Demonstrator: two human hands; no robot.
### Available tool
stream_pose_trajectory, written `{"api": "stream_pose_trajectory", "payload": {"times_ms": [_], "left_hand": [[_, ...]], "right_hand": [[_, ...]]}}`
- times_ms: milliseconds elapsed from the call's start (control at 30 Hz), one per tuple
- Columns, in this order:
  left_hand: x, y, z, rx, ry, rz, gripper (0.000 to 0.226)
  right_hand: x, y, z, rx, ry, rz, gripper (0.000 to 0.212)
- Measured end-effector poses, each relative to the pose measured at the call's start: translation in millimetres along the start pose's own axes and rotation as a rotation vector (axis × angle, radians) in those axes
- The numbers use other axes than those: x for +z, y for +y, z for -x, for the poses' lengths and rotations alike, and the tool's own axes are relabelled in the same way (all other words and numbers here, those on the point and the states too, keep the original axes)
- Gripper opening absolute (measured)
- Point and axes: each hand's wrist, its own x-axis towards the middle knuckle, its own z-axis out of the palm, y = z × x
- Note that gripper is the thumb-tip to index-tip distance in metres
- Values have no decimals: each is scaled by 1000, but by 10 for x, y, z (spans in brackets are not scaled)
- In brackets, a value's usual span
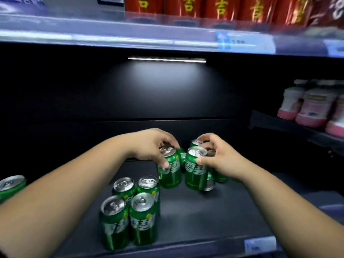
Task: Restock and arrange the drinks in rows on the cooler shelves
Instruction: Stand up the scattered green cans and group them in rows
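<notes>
Both arms reach into a dark cooler shelf (195,211). My left hand (152,146) grips the top of an upright green can (170,170) from above. My right hand (217,155) holds a second green can (196,172) by its side, thumb on the label. Behind and under that hand stand more green cans (196,142), partly hidden, and one seems to lie on its side. Near the front, several green cans (130,211) stand in a two-by-two block.
Another green can (11,185) shows at the left edge behind my forearm. Red cans (221,6) line the shelf above. Pink and white bottles (312,107) stand on a shelf at the right. A price tag (259,244) sits on the front rail.
</notes>
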Motion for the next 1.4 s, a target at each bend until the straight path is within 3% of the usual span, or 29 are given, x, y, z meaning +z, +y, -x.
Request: {"api": "stream_pose_trajectory", "payload": {"times_ms": [267, 567, 700, 1000, 1100, 1133, 1267, 1333, 1400], "left_hand": [[867, 434, 162, -122, -168, -22, 65], [1039, 530, 426, -229, -11, -2, 68], [1110, 513, 451, -308, 104, -123, 53], [914, 458, 655, -322, 20, -160, 42], [876, 491, 704, -315, 35, -11, 28], [904, 506, 711, -322, 4, -24, 30], [1089, 575, 736, -352, -64, -266, 76], [1135, 660, 759, -298, 13, -358, 76], [1126, 690, 792, -263, 131, -441, 62]], "right_hand": [[-19, 478, 503, 50, -209, -40, 54], [108, 658, 604, 43, -294, -51, 62], [145, 692, 589, 87, -257, -59, 62], [287, 660, 660, 76, -344, -86, 71], [361, 679, 680, 55, -316, -114, 64], [377, 685, 694, 49, -303, -119, 61], [394, 701, 720, 33, -282, -126, 52], [393, 699, 725, 21, -267, -114, 48], [396, 684, 703, -3, -260, -80, 50]]}}
